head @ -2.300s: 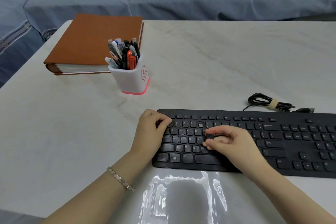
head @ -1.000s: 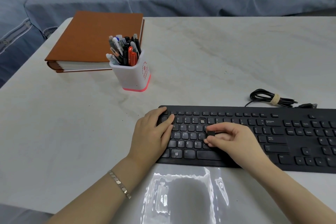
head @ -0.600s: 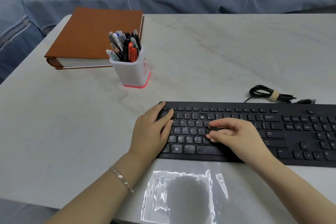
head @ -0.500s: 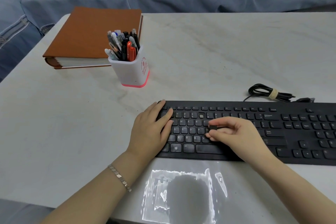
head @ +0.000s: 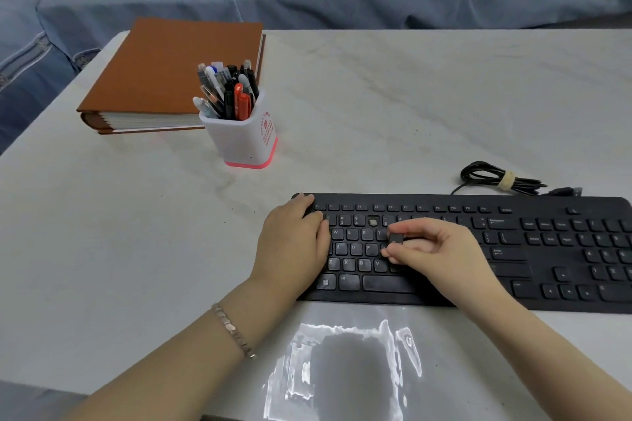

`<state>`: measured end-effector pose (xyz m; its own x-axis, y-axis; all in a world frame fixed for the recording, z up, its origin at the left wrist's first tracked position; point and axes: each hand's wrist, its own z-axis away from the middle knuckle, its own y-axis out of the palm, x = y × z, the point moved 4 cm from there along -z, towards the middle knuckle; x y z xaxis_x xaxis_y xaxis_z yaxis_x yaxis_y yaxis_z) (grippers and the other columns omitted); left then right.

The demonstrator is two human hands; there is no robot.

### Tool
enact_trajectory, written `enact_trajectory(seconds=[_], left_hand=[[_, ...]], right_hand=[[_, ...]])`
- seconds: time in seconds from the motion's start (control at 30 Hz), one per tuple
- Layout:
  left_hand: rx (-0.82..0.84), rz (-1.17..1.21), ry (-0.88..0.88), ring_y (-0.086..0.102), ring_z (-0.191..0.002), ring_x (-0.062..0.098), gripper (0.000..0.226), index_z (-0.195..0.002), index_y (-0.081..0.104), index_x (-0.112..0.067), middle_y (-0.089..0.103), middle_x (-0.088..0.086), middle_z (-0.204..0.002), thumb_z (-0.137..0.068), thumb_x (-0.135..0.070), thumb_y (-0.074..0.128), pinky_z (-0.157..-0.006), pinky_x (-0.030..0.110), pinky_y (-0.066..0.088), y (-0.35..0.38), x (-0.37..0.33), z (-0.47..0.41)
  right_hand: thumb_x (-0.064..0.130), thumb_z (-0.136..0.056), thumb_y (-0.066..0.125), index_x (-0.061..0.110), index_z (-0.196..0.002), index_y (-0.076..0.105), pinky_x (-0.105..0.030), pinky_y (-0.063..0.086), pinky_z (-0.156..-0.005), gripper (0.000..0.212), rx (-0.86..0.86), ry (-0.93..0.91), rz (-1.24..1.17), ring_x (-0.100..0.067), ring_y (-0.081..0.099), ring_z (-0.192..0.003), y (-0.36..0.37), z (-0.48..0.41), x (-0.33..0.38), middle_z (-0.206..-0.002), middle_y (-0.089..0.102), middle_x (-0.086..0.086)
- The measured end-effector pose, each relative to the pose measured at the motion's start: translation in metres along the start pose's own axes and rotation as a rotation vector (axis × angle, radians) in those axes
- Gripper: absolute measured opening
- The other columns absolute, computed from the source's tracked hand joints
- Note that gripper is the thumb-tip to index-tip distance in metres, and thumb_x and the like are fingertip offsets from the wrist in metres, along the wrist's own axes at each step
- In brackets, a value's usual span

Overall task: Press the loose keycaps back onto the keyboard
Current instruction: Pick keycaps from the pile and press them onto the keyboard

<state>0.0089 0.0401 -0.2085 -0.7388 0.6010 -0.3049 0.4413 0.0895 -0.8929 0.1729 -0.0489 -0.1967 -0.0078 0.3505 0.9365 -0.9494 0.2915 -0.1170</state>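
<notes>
Left hand (head: 290,249): lying flatter than two seconds ago, straight fingers covering keyboard (head: 547,249) top-left corner.
Keycap (head: 396,237): black, square, being pinched by right hand (head: 441,253) over letter keys, near bare socket (head: 373,222) in number row.
Pen cup (head: 239,140): white plastic, pink base, holding upright pens (head: 225,92).
Book (head: 171,72): thick brown hardcover, lying behind cup.
Table (head: 410,113): pale marble.

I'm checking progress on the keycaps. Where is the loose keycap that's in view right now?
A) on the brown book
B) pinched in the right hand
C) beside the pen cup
B: the right hand pinches the keycap between thumb and forefinger over the keyboard.
</notes>
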Motion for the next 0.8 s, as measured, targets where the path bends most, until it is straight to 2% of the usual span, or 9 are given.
enact_trajectory(seconds=[0.1,0.17,0.23,0.33,0.43,0.57,0.63,0.73,0.8], left_hand=[[0.013,0.083,-0.09,0.056,-0.108,0.026,0.037,-0.092,0.064,-0.001,0.062,0.018,-0.111,-0.083,-0.027,0.04,-0.09,0.031,0.046,0.009,-0.004,0.013],[0.046,0.072,-0.083,0.048,-0.124,0.033,0.044,-0.11,0.06,0.0,0.054,0.02,-0.128,-0.086,-0.031,0.039,-0.101,0.038,0.034,0.016,-0.006,0.022],[0.062,0.079,-0.092,0.04,-0.131,0.031,0.049,-0.12,0.056,-0.002,0.048,0.018,-0.137,-0.088,-0.034,0.037,-0.105,0.039,0.026,0.019,-0.003,0.027],[0.079,0.119,-0.133,0.032,-0.136,0.025,0.056,-0.13,0.049,-0.005,0.041,0.011,-0.143,-0.088,-0.038,0.033,-0.108,0.035,0.018,0.02,-0.001,0.028],[0.087,0.142,-0.138,0.03,-0.137,0.023,0.059,-0.134,0.044,-0.005,0.04,0.01,-0.144,-0.087,-0.039,0.032,-0.109,0.033,0.018,0.02,-0.001,0.028],[0.085,0.16,-0.155,0.03,-0.137,0.021,0.059,-0.134,0.044,-0.006,0.04,0.009,-0.144,-0.087,-0.04,0.033,-0.109,0.032,0.021,0.021,0.0,0.029],[0.075,0.161,-0.158,0.031,-0.137,0.021,0.058,-0.132,0.046,-0.006,0.042,0.009,-0.143,-0.087,-0.039,0.034,-0.108,0.032,0.022,0.021,0.0,0.029],[0.066,0.168,-0.156,0.032,-0.136,0.022,0.056,-0.131,0.047,-0.005,0.043,0.01,-0.143,-0.087,-0.038,0.035,-0.108,0.033,0.023,0.021,0.0,0.029],[0.061,0.18,-0.16,0.032,-0.136,0.021,0.056,-0.131,0.047,-0.006,0.042,0.009,-0.143,-0.087,-0.038,0.036,-0.108,0.031,0.023,0.022,0.0,0.029]], right_hand=[[-0.002,-0.073,0.07,0.014,-0.087,0.064,-0.011,0.05,-0.07,0.022,-0.017,-0.043,-0.026,-0.008,0.065,-0.061,-0.001,0.005,0.005,-0.068,0.072,-0.007],[-0.002,-0.07,0.072,0.016,-0.085,0.064,-0.016,0.05,-0.076,0.024,-0.028,-0.082,-0.077,-0.01,0.065,-0.067,-0.003,0.008,0.01,-0.069,0.072,-0.011],[-0.004,-0.068,0.072,0.018,-0.084,0.065,-0.018,0.05,-0.08,0.028,-0.036,-0.144,-0.116,-0.011,0.065,-0.073,-0.004,0.011,0.015,-0.065,0.071,-0.012],[-0.007,-0.063,0.074,0.019,-0.083,0.066,-0.01,0.048,-0.078,0.034,-0.026,-0.265,-0.093,-0.002,0.065,-0.074,-0.005,0.018,0.023,-0.056,0.067,-0.005],[0.003,-0.057,0.077,0.03,-0.08,0.071,-0.009,0.048,-0.07,0.036,-0.022,-0.38,-0.033,0.0,0.062,-0.064,-0.005,0.026,0.03,-0.072,0.069,-0.003],[0.015,-0.056,0.082,0.041,-0.08,0.069,-0.008,0.046,-0.066,0.038,0.021,-0.52,0.135,-0.003,0.059,-0.063,-0.003,0.028,0.034,-0.085,0.064,0.014],[0.021,-0.056,0.08,0.037,-0.082,0.067,-0.007,0.044,-0.066,0.033,0.015,-0.537,0.186,-0.002,0.057,-0.064,-0.003,0.025,0.031,-0.087,0.062,0.011],[0.035,-0.059,0.073,0.043,-0.082,0.068,-0.008,0.043,-0.066,0.024,0.014,-0.53,0.211,-0.002,0.055,-0.064,-0.003,0.02,0.028,-0.087,0.06,0.006],[0.028,-0.059,0.078,0.045,-0.077,0.067,-0.009,0.043,-0.066,0.027,-0.009,-0.521,0.26,-0.004,0.055,-0.063,-0.004,0.016,0.024,-0.086,0.061,0.007]])
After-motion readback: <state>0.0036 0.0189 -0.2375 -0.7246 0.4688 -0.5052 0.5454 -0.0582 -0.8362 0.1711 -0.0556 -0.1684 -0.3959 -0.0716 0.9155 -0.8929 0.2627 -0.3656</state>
